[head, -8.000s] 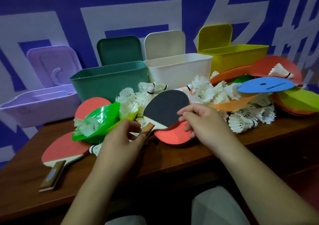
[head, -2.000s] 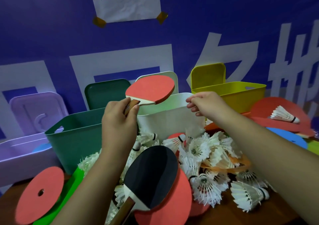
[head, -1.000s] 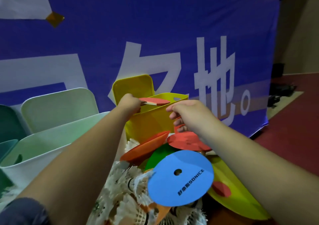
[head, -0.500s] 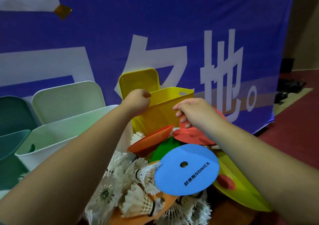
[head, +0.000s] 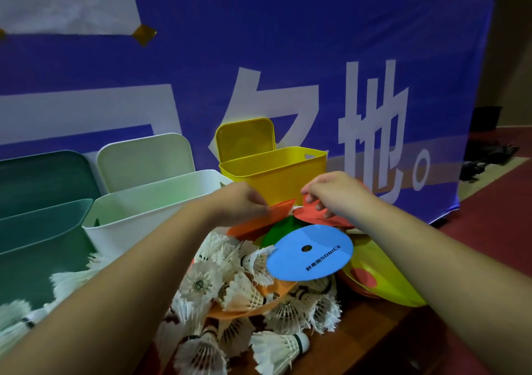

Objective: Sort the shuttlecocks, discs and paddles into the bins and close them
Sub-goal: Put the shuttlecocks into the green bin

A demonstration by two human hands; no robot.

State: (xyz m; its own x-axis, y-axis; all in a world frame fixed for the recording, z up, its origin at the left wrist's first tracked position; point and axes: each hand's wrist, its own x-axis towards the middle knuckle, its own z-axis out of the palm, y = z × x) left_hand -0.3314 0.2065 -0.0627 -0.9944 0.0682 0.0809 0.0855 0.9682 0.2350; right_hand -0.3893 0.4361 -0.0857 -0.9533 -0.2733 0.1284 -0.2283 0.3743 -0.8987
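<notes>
From the head view, both hands are up at the back of the pile, just in front of the yellow bin (head: 276, 173), which stands open at the back edge of the tabletop (head: 371, 328) with its lid (head: 244, 137) propped upright behind it. The right hand (head: 336, 193) has its fingers curled over the far rim of a red disc (head: 316, 217) and looks to be pinching it. The left hand (head: 241, 202) sits with curled fingers against the edge of an orange disc (head: 280, 212); whether it really grips it I cannot tell.

These discs look thin, light and bendy, so a pinch at the rim should lift one, though it will likely flop and drag its neighbours. The blue disc (head: 309, 252) lies loose on top, nearer the front, and could slide off.

The shuttlecocks (head: 230, 276) are heaped below toward the front edge, feather-light and easily crushed. I would take them by the cork, not the skirt.

The white bin (head: 149, 204) and green bin (head: 37, 230) stand open to the left along the back edge.
</notes>
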